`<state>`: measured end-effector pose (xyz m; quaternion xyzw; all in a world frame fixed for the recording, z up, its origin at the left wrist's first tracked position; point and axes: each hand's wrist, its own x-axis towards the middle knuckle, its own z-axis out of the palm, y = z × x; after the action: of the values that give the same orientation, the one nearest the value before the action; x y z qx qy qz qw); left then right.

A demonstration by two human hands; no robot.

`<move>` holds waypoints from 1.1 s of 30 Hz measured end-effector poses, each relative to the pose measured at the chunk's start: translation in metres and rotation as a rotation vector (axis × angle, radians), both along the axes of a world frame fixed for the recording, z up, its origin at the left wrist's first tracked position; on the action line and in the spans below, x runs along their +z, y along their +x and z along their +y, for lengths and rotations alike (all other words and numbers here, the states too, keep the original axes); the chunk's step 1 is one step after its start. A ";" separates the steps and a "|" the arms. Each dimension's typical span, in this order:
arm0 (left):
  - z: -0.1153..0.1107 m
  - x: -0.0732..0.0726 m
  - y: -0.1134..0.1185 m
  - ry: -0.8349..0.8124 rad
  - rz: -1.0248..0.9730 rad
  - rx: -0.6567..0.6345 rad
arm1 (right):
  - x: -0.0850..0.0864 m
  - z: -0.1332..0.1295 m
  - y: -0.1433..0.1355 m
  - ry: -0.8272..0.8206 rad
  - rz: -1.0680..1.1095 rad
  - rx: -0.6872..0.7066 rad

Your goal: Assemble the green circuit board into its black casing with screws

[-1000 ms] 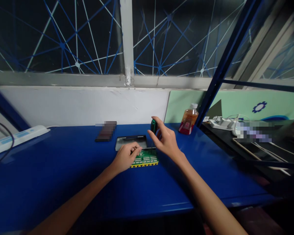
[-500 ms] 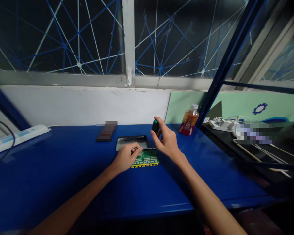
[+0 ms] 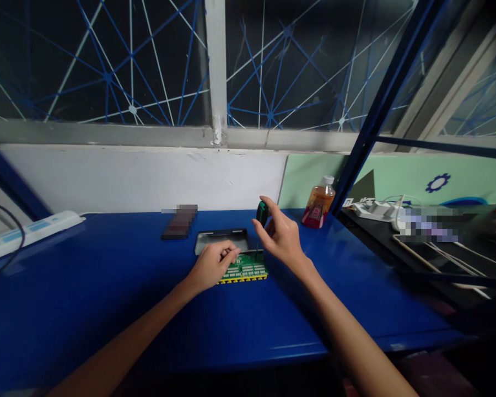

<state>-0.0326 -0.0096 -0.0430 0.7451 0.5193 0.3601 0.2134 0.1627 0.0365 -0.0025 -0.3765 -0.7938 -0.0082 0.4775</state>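
A green circuit board [image 3: 248, 267] with a yellow strip along its near edge lies on the blue table. My left hand [image 3: 215, 264] rests over the board's left end with its fingers curled in; its grip on the board is partly hidden. My right hand [image 3: 283, 234] is around a screwdriver [image 3: 262, 214] with a black and green handle, index finger near the top and thumb to the left. The screwdriver stands roughly upright, its thin shaft reaching down to the board's right part. Just behind the board lies a shallow dark case half [image 3: 223, 238].
A dark flat object [image 3: 180, 221], partly blurred out, lies at the back left. A bottle of amber-red drink [image 3: 319, 203] stands at the back right beside a blue post. A white power strip [image 3: 37, 234] lies at far left; cables [image 3: 450, 259] cover the black table at right.
The screwdriver's handle has turned a little, showing more green, and my right thumb has shifted slightly left. My left hand and the board stay in place.
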 end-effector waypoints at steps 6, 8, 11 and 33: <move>0.000 0.001 0.000 -0.001 -0.015 -0.013 | 0.001 0.000 0.002 -0.010 -0.009 0.005; -0.001 0.001 0.000 -0.002 -0.013 -0.015 | 0.002 0.000 0.002 -0.009 -0.004 0.006; -0.001 0.002 0.000 -0.007 -0.009 -0.021 | 0.002 0.000 0.003 0.007 -0.004 -0.009; 0.000 0.010 0.001 -0.138 -0.406 0.008 | 0.006 0.003 -0.005 -0.276 0.722 0.194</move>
<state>-0.0321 -0.0099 -0.0332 0.6386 0.4920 0.4673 0.3629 0.1579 0.0393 0.0033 -0.3391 -0.6004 0.2766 0.6693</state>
